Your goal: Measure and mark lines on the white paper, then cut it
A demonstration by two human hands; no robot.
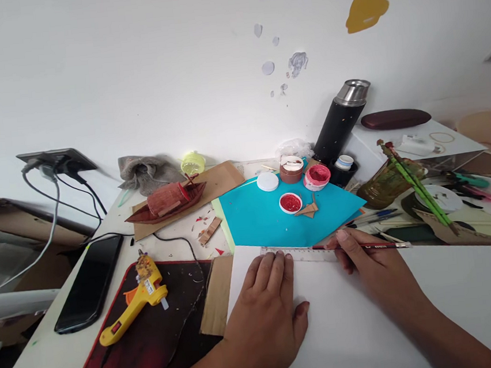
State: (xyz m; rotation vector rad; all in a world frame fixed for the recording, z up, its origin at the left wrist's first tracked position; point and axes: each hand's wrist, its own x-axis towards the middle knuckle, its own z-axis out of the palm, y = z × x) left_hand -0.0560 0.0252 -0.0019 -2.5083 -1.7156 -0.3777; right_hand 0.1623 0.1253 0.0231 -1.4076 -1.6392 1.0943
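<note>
A large white sheet (371,316) lies on a cluttered desk (46,365), its far edge meeting a blue sheet (253,218). The left hand (263,304) rests flat and open on the white sheet, fingertips pressing a clear ruler (308,254) along that far edge. The right hand (368,264) pinches a thin red pencil (386,245), its tip against the ruler's right part.
</note>
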